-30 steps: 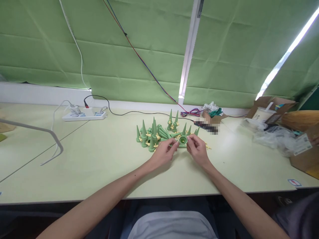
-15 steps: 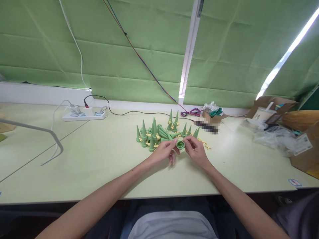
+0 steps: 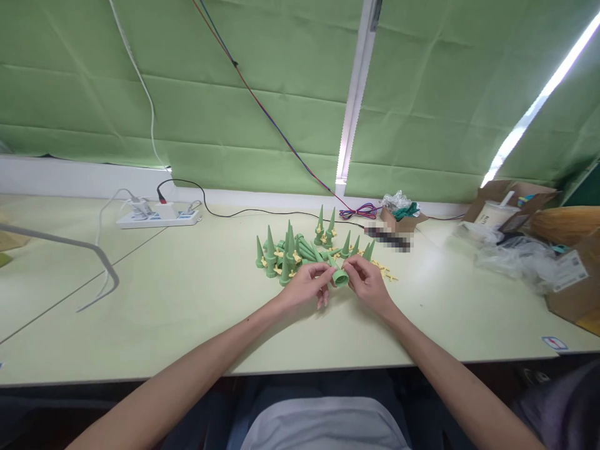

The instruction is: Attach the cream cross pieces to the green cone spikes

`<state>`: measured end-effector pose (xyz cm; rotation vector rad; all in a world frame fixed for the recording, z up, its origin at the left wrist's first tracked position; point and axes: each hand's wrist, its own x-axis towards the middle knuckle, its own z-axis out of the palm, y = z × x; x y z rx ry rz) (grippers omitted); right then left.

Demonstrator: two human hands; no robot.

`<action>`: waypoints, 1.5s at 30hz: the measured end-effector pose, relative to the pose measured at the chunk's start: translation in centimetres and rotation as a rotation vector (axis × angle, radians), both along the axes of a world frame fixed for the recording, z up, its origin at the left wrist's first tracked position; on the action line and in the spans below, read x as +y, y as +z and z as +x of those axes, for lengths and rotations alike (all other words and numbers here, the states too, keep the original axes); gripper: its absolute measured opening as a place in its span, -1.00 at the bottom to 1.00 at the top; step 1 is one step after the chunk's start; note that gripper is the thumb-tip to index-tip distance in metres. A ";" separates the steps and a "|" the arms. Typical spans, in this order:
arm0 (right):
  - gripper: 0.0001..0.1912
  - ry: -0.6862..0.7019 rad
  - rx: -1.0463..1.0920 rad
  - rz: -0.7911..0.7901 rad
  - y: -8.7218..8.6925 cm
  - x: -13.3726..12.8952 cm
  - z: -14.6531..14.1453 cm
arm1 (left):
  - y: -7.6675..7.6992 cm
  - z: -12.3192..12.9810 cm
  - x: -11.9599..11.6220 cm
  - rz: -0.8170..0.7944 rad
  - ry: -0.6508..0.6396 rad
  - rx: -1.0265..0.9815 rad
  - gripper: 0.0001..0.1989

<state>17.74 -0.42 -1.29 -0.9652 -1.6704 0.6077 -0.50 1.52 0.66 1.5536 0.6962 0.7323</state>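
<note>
A green cone-shaped piece (image 3: 340, 279) is held over the table with its round open end toward me. My left hand (image 3: 308, 285) grips it from the left between thumb and fingers. My right hand (image 3: 368, 282) is pinched at its right side; whatever small part lies between those fingertips is too hidden to make out. Just beyond my hands stand several green spikes (image 3: 270, 253) with yellow fittings, beside a heap of loose green spikes (image 3: 307, 250). Small yellow pieces (image 3: 387, 272) lie behind my right hand.
A white power strip (image 3: 159, 219) sits at the back left, near a grey bent bar (image 3: 100, 256). Bundled wires (image 3: 360, 212) and a small cardboard box (image 3: 402, 222) are at the back. A cup (image 3: 495, 215), plastic bags and a larger box (image 3: 569, 294) stand right.
The held green piece has tilted, so its open end now points lower and more of its cone shows. Both hands have stayed nearly in place.
</note>
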 end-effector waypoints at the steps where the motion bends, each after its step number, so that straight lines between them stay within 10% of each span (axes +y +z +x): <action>1: -0.72 0.001 -0.004 -0.003 0.0 0.0 0.0 | 0.1 0.0 -0.1 0.023 0.001 0.007 -0.52; 45: -0.72 0.010 -0.077 -0.017 0.4 0.0 -0.1 | 0.0 -0.1 -0.5 0.623 0.228 0.183 -0.73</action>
